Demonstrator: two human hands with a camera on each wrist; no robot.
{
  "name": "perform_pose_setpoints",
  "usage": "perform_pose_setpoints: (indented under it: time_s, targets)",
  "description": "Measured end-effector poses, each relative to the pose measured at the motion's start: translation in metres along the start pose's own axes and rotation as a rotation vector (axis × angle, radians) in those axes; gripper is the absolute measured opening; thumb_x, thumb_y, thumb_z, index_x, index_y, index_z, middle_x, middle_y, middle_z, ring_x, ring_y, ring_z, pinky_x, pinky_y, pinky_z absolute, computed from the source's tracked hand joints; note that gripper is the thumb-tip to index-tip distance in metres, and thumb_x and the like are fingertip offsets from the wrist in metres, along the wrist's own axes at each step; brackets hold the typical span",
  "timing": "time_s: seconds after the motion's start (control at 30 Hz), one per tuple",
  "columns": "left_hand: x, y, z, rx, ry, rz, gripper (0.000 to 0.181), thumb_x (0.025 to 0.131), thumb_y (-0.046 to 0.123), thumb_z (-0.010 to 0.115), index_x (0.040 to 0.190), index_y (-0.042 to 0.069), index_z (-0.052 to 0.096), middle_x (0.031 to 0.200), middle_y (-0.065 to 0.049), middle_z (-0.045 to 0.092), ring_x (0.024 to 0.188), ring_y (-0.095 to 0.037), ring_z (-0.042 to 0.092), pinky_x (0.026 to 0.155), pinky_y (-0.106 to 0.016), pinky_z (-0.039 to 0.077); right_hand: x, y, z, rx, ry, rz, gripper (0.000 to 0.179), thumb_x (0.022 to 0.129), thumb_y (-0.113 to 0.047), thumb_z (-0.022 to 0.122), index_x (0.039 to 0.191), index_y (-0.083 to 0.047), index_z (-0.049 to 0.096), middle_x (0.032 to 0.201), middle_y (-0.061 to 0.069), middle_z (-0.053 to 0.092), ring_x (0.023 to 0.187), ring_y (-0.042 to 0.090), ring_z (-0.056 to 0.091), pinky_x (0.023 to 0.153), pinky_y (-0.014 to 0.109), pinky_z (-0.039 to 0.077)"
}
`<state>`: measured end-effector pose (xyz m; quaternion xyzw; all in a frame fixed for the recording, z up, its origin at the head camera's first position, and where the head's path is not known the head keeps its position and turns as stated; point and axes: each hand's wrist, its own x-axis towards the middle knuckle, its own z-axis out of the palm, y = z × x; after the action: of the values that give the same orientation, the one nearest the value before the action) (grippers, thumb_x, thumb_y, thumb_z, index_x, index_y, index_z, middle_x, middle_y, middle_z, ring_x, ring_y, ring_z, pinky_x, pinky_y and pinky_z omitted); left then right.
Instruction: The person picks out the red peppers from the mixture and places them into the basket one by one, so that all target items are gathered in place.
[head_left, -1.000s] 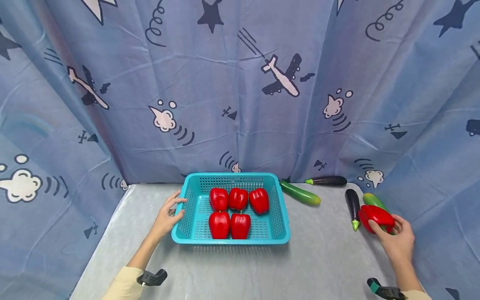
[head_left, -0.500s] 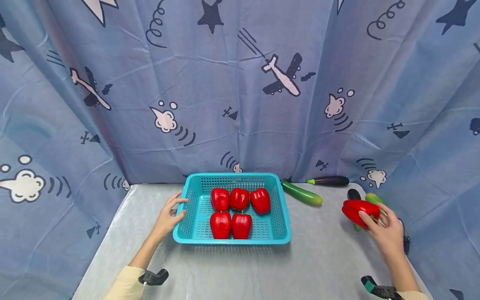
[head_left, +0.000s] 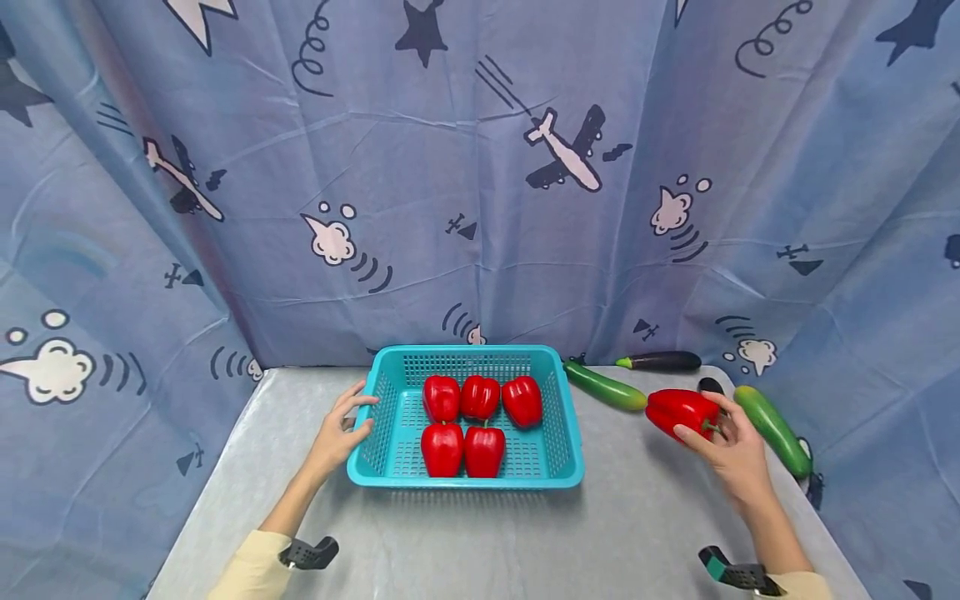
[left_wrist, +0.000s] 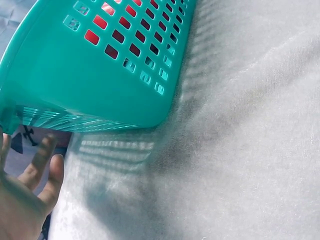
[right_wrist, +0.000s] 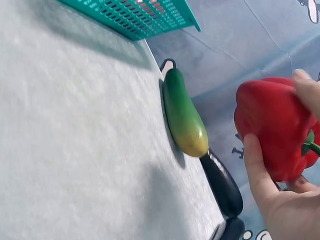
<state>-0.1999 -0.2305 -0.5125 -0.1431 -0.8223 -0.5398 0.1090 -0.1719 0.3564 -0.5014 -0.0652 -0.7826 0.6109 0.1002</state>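
Observation:
My right hand [head_left: 733, 454] holds a red bell pepper [head_left: 677, 408] above the right part of the table, its green stem towards the palm. In the right wrist view, thumb and fingers grip this pepper [right_wrist: 272, 125] from either side. A turquoise perforated basket [head_left: 465, 483] stands mid-table with several red bell peppers [head_left: 483, 452] inside, all to the middle of its floor. My left hand [head_left: 333, 437] is at the basket's left rim, fingers spread and loosely bent. From the left wrist, the hand [left_wrist: 25, 200] appears beside the basket wall [left_wrist: 75, 90]; contact with the rim is unclear.
A green zucchini [head_left: 603, 388] lies right of the basket, with an eggplant [head_left: 663, 361] behind it at the back edge. Another zucchini [head_left: 776, 433] lies along the table's right edge. A second eggplant [head_left: 710, 385] is mostly hidden behind my right hand. Curtains enclose the back and sides.
My right hand has lifted the bell pepper off the right edge and carried it left towards the basket, uncovering the zucchini there. The left hand and basket have stayed in place.

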Motion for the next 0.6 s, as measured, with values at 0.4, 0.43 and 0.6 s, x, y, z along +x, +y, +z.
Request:
perform_pose_setpoints:
  time_s: [0.4, 0.43, 0.6]
  targets:
    - [-0.001, 0.006, -0.002, -0.009, -0.021, -0.011, 0.031, 0.094, -0.010, 0.064, 0.125, -0.012, 0.062, 0.154, -0.036, 0.029, 0.135, -0.052, 0.038, 0.091, -0.060, 0.049, -0.002, -0.012, 0.020, 0.037, -0.049, -0.067, 0.069, 0.095, -0.014, 0.075, 0.152, -0.019, 0.037, 0.138, 0.008, 0.045, 0.108, 0.008, 0.053, 0.078, 0.017, 0.053]
    - [-0.001, 0.006, -0.002, -0.009, -0.020, -0.012, 0.031, 0.094, -0.011, 0.064, 0.125, -0.012, 0.062, 0.154, -0.036, 0.029, 0.135, -0.052, 0.038, 0.091, -0.060, 0.049, -0.002, -0.014, 0.022, 0.006, -0.056, -0.080, 0.069, 0.095, -0.015, 0.075, 0.153, -0.018, 0.037, 0.141, 0.011, 0.044, 0.109, 0.009, 0.052, 0.079, 0.017, 0.053]
    - [-0.001, 0.006, -0.002, -0.009, -0.016, -0.017, 0.032, 0.094, -0.011, 0.063, 0.125, -0.013, 0.061, 0.154, -0.036, 0.028, 0.135, -0.053, 0.037, 0.091, -0.061, 0.048, -0.004, -0.023, 0.031, -0.054, -0.079, -0.112, 0.073, 0.096, -0.019, 0.074, 0.156, -0.013, 0.033, 0.147, 0.020, 0.041, 0.114, 0.010, 0.049, 0.081, 0.016, 0.052]
